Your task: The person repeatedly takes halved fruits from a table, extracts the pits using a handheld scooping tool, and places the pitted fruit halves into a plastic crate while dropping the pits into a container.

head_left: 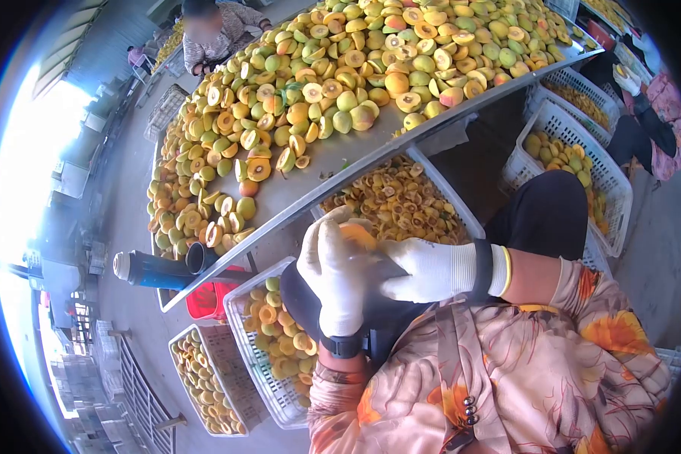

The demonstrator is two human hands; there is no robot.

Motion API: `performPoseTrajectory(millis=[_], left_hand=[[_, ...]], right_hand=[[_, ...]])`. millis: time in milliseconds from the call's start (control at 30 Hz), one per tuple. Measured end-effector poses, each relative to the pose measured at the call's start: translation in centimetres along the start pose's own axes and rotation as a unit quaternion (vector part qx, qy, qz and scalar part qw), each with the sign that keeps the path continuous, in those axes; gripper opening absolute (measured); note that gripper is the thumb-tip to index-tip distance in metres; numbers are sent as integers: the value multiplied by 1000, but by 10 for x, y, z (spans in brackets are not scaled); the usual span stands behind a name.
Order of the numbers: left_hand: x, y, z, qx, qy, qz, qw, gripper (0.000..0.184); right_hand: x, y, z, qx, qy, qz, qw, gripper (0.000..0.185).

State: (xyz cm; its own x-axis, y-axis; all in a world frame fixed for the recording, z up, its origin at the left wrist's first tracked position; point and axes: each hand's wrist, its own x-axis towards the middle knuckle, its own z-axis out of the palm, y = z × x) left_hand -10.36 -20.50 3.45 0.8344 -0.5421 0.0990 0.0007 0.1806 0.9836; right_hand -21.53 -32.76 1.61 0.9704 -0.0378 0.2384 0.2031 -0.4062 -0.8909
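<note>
The piece of fruit is showing a smooth, rounded orange top and is sitting in the left hand, above the near edge of the surface's open side. The left hand, gloved in white, is closing its fingers around the fruit. The right hand, also gloved, is curling partway, its thumb and fingers pointing at the left palm; whether it is gripping anything cannot be told. A dark grey shape is showing between the hands, too blurred to identify.

The fruit's lower part is being hidden by the left hand and blur; whether it is whole or cut cannot be told. Cut fruit is covering much of the surface, running out of view at the top. A crate of small cut pieces is standing just beyond the hands, partly hidden by them. A blue flask is lying at the left, beside a dark cup.
</note>
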Motion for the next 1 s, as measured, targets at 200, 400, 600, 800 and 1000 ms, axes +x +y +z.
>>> performPoseTrajectory(millis=[200,400,600,800,1000], left_hand=[[5,-19,17,16,80,22,996,50],[7,-15,28,-97,102,-61,988,48],[8,-21,29,35,82,59,994,50],[13,-12,31,15,68,5,998,47],[16,-18,31,-6,68,-12,998,49]], right_hand=[[3,1,-13,-39,-53,92,994,32],[5,18,-11,-21,9,-25,999,25],[7,14,-20,20,-26,4,999,20],[3,26,-12,34,13,20,999,24],[8,24,-27,58,-38,19,997,27]])
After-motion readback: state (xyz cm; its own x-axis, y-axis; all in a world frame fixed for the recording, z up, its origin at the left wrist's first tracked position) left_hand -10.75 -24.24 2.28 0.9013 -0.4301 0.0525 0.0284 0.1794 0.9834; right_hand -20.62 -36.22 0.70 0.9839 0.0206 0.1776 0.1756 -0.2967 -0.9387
